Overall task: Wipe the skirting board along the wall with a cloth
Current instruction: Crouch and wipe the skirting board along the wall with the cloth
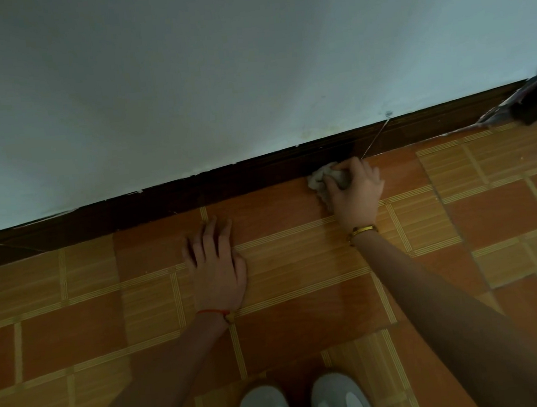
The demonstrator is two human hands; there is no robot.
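Note:
A dark brown skirting board (193,190) runs along the foot of the pale wall, rising from lower left to upper right. My right hand (356,188) grips a crumpled grey-white cloth (319,180) and presses it at the base of the board, where board and floor meet. A gold bracelet sits on that wrist. My left hand (217,264) lies flat on the tiled floor, fingers apart, a short way from the board, holding nothing. A red thread is tied around its wrist.
Orange and tan patterned tiles (107,317) cover the floor. A thin wire or strand (375,139) leans against the board just above the cloth. A dark object with fabric (526,103) lies against the wall at far right. My white shoes (299,403) stand at the bottom edge.

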